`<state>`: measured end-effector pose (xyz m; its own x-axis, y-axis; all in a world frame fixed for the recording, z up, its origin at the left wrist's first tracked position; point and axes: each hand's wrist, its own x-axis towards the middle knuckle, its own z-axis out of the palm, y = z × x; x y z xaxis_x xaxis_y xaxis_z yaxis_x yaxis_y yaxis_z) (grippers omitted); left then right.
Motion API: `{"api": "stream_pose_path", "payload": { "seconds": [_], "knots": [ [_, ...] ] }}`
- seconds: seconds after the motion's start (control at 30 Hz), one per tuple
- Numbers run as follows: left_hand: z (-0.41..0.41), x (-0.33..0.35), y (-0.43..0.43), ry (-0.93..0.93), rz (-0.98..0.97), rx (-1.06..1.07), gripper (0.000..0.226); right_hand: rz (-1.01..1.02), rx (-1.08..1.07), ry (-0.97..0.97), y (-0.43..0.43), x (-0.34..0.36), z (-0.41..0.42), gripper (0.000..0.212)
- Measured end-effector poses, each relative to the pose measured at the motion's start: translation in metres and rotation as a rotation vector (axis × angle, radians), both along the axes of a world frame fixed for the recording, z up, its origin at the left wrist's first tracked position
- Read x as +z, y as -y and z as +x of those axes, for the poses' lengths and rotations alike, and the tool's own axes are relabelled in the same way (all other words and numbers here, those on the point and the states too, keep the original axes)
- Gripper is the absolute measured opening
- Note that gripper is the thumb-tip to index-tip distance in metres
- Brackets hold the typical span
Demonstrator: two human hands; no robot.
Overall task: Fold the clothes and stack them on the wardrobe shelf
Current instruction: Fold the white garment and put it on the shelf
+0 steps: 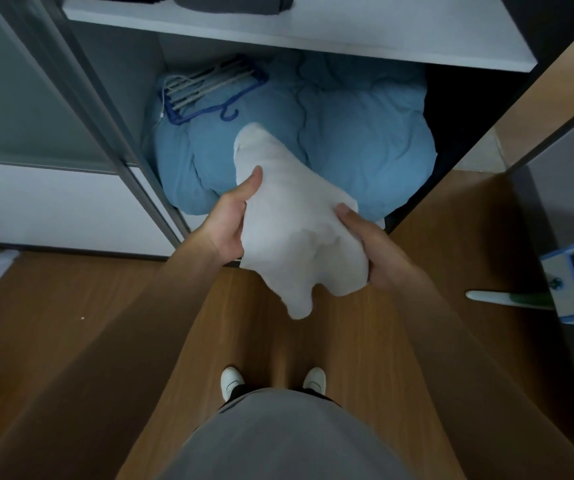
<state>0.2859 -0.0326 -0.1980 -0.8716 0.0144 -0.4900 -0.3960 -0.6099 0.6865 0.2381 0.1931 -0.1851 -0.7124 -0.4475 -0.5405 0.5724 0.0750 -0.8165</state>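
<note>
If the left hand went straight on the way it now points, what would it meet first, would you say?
Probably the blue bedding lying ahead: the left hand, gripping the white garment, points forward and slightly right toward it. Depth is unclear, so it might pass just above.

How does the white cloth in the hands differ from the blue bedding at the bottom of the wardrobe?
The white cloth is small; the blue bedding fills most of its compartment. The cloth hangs gripped by the left hand and right hand; the bedding lies at rest, with hangers on it. Both are rumpled, not folded flat.
</note>
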Motion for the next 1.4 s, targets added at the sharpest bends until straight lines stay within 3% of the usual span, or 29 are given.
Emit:
{"api": "stream_pose_path", "payload": {
  "seconds": [0.07, 0.2, 0.3, 0.4, 0.47, 0.53, 0.6, 0.7, 0.83, 1.0, 1.1, 1.17, 1.23, 1.33, 1.4],
  "knots": [
    [-0.002, 0.003, -0.001, 0.020, -0.037, -0.031, 0.051, -0.133, -0.036, 0.095, 0.000, -0.007, 0.006, 0.051],
    [-0.007, 0.001, 0.004, 0.122, -0.206, -0.025, 0.056, -0.162, -0.066, -0.013, 0.008, -0.014, 0.013, 0.047],
    [0.006, -0.012, 0.015, 0.066, -0.213, -0.145, 0.063, -0.170, -0.186, 0.039, 0.016, -0.013, 0.015, 0.040],
    [0.030, -0.036, 0.019, -0.019, -0.358, -0.332, 0.063, -0.154, -0.292, 0.170, 0.022, -0.011, 0.013, 0.042],
    [0.039, -0.048, 0.011, -0.104, -0.439, -0.391, 0.058, -0.100, -0.308, 0.294, 0.023, -0.005, 0.010, 0.034],
    [0.037, -0.047, -0.002, -0.092, -0.432, -0.280, 0.041, -0.071, -0.285, 0.314, 0.016, 0.000, 0.005, 0.028],
    [0.030, -0.043, -0.011, -0.064, -0.380, -0.159, 0.027, -0.124, -0.268, 0.242, 0.003, 0.001, -0.004, 0.038],
    [0.016, -0.031, -0.018, -0.049, -0.299, -0.030, 0.030, -0.166, -0.196, 0.114, -0.009, 0.002, -0.008, 0.047],
    [0.000, -0.016, -0.017, 0.012, -0.384, 0.025, 0.032, 0.125, -0.046, -0.120, -0.002, -0.016, 0.003, 0.030],
    [-0.004, -0.017, 0.004, 0.110, -0.553, 0.097, 0.034, 0.282, -0.166, -0.262, -0.006, -0.021, 0.000, 0.017],
    [-0.004, -0.017, 0.009, 0.152, -0.528, 0.102, 0.035, 0.248, -0.217, -0.311, -0.003, -0.020, -0.002, 0.019],
    [-0.004, -0.016, 0.009, 0.196, -0.471, 0.100, 0.033, 0.239, -0.251, -0.315, -0.001, -0.019, -0.003, 0.033],
    [-0.003, -0.013, 0.009, 0.254, -0.373, 0.085, 0.027, 0.173, -0.166, -0.363, -0.003, -0.018, -0.004, 0.058],
    [-0.002, -0.010, 0.008, 0.294, -0.233, 0.014, 0.023, 0.205, 0.266, -0.529, 0.000, -0.015, 0.001, 0.089],
    [-0.002, -0.008, 0.005, 0.296, -0.203, -0.052, 0.018, 0.399, 0.503, -0.681, 0.008, -0.019, 0.006, 0.081]
  ]
}}
